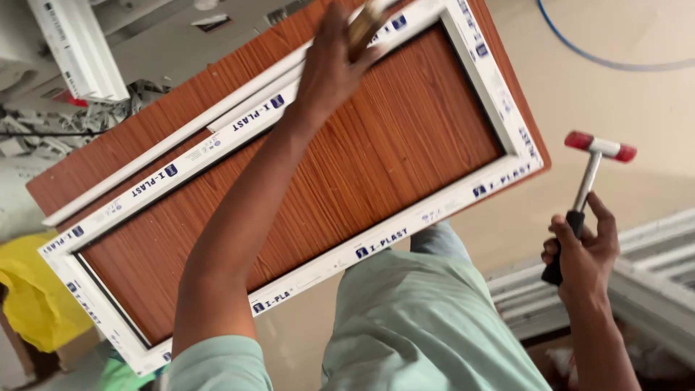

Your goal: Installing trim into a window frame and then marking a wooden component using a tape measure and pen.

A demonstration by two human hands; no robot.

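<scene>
Looking at the white plastic frame (434, 210) lying on the wood-grain board (347, 159), we see it reaches past the board's edge at the lower left, so we judge that a hard knock there could tip or slide it off this surface. Our left hand (329, 69) presses down at the frame's upper rail, fingers curled round a small brownish block (364, 23) that is blurred, so we cannot tell what it is. Should a blow land off target, those fingers sit close enough to be caught. Our right hand (583, 253) is closed tight round the black grip of a hammer (594, 166) with red-tipped ends, raised well apart from the frame.
</scene>
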